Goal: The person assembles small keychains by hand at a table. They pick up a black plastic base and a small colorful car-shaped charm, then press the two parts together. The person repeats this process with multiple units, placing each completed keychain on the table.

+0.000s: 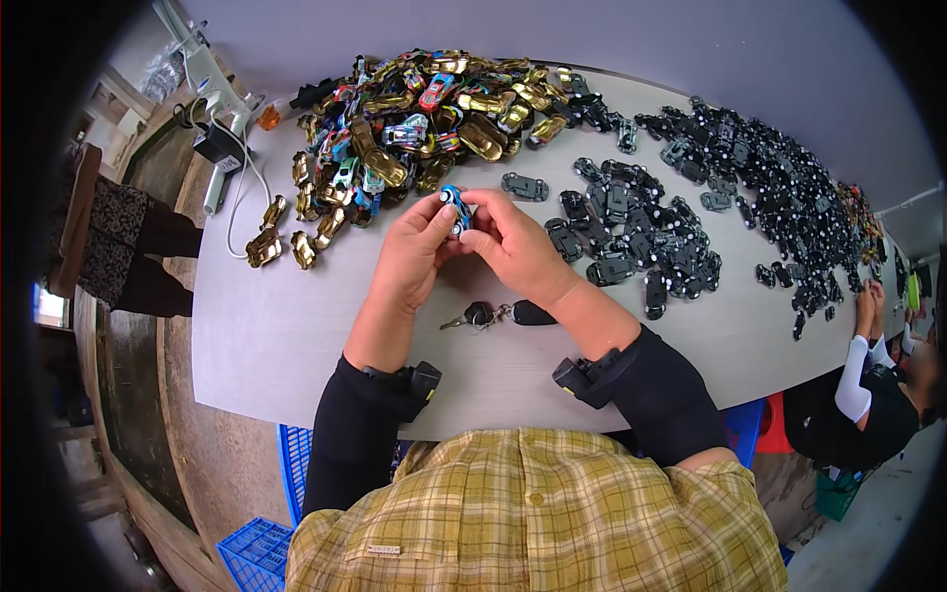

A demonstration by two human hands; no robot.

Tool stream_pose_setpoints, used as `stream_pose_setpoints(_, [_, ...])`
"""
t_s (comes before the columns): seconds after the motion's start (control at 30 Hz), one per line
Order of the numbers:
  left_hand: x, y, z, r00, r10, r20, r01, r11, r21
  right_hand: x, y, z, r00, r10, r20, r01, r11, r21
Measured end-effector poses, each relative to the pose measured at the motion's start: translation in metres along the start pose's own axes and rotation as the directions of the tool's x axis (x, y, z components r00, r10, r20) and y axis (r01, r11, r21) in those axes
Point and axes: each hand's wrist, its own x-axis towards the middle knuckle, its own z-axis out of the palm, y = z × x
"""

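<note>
Biggest risk here, I'd say, is the little blue toy car (pixel 455 208) popping out of the grip. It's tiny and pinched only at the fingertips, so one squeeze off-centre could flick it into the pile of gold and coloured car bodies (pixel 424 109) just beyond, where it'd be a pain to find again. The other worry is the parts going together crooked if the two hands push unevenly.

Both hands are closed on that car: the left hand (pixel 409 259) grips it from the left with thumb and fingers, the right hand (pixel 515 247) clamps it from the right, fingers curled over. The car sits right between the fingertips, held up above the grey table (pixel 286 326), roughly centred in front of the person.

A set of keys with a black fob (pixel 498 315) lies on the table just under the wrists, close enough to get knocked by a forearm. The spread of black car bases (pixel 631 237) lies to the right, near the right hand but not touching it. Another person's hand (pixel 870 296) works at the far right end.
</note>
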Motion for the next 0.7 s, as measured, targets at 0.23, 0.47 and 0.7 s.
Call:
stream_pose_setpoints(0.23, [0.003, -0.003, -0.01, 0.99, -0.105, 0.091, 0.113, 0.99, -0.085, 0.002, 0.002, 0.001, 0.966, 0.206, 0.156, -0.254, 0.858, 0.446])
stream_pose_setpoints(0.47, [0.002, -0.002, -0.007, 0.999, -0.052, 0.009, 0.052, 0.999, 0.012, 0.0, 0.005, 0.006, 0.983, 0.131, 0.13, -0.168, 0.929, 0.33])
stream_pose_setpoints(0.7, [-0.005, 0.0, 0.004, 0.973, 0.221, 0.062, -0.225, 0.865, 0.45, -0.001, 0.006, 0.013, 0.994, 0.104, 0.019, -0.104, 0.938, 0.331])
